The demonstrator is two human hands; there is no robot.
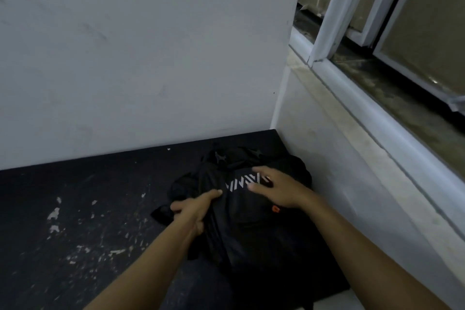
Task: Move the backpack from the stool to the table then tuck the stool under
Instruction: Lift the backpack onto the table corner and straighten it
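Unreadable white lettering (striped) on backpack (251, 209)

The backpack (251, 209) lies on the table (75, 209) — in its right rear corner, against the walls (151, 45).

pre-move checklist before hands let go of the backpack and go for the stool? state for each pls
1. Backpack on the table: ok, it lies on the black top in the corner by the wall.
2. Backpack fully supported: cannot tell, its near end reaches the table's front edge at the bottom of the picture.
3. Left hand released: not ok, fingers are closed on the fabric at the bag's left side.
4. Right hand released: not ok, it is open but lies flat on the bag by the white logo.
5. Stool located: cannot tell, no stool in view.
6. Space under the table free: cannot tell, hidden by the tabletop.
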